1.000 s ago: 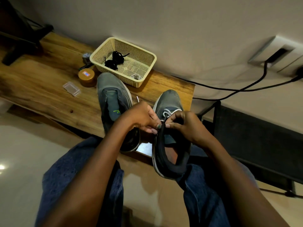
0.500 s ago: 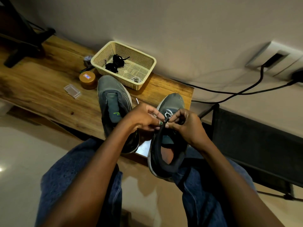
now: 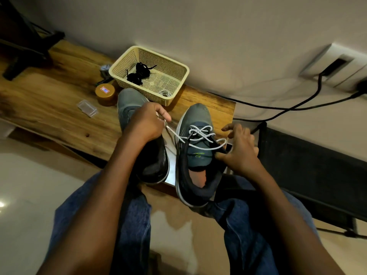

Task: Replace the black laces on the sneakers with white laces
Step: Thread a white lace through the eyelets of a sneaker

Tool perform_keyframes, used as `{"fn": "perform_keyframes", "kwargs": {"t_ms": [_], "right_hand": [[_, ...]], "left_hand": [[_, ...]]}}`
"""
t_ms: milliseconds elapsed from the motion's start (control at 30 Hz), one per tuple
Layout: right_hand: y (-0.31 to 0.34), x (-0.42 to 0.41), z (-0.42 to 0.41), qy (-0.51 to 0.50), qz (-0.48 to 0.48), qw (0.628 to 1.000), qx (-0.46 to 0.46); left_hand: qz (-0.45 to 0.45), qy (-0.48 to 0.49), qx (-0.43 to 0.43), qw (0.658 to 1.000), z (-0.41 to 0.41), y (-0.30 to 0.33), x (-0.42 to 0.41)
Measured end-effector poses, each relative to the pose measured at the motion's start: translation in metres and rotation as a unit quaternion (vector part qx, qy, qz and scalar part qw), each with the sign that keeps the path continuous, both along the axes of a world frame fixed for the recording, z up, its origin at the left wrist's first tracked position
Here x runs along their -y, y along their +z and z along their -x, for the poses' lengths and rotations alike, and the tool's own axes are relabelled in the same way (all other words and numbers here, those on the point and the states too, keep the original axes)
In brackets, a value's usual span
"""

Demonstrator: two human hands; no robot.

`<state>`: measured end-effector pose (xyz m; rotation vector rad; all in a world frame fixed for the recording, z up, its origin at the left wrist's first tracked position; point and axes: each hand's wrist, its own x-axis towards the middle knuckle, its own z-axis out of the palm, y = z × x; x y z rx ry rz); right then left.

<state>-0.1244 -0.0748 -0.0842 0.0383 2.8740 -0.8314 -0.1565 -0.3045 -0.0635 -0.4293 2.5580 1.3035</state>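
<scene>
Two hands on job. My left hand [image 3: 146, 121] pinches white lace [image 3: 200, 135] end, drawing it taut away from right sneaker [image 3: 196, 151]. Right hand [image 3: 239, 150] pinches collar beside lace loop, bracing shoe against pull. Black laces [image 3: 139, 73] sit in basket [image 3: 179, 82] beyond grip.

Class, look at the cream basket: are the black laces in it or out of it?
In. The black laces lie bundled inside the cream basket.

Left hand [image 3: 146, 124] pinching white lace [image 3: 198, 135], right hand [image 3: 239, 149] gripping sneaker [image 3: 196, 155]
</scene>
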Motion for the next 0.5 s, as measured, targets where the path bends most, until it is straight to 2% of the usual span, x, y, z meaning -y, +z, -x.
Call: {"fn": "perform_keyframes", "kwargs": {"t_ms": [67, 133, 300, 400, 500], "right_hand": [[-0.001, -0.001, 0.001, -0.006, 0.029, 1.0, -0.006], [0.0, 0.001, 0.001, -0.005, 0.068, 0.998, -0.003], [0.0, 0.006, 0.002, -0.004, 0.107, 0.994, -0.001], [0.0, 0.007, 0.003, -0.012, 0.122, 0.992, 0.005], [0.003, 0.008, 0.002, -0.023, 0.137, 0.99, 0.021]], "left_hand": [[0.057, -0.017, -0.034, 0.998, -0.002, 0.007, 0.002], [0.127, -0.083, -0.05, 0.987, -0.007, 0.011, 0.0], [0.234, -0.238, -0.018, 0.943, -0.015, 0.01, -0.016], [0.249, -0.256, -0.046, 0.933, -0.017, 0.007, -0.025], [0.294, -0.233, -0.063, 0.925, -0.015, 0.008, -0.021]]}}
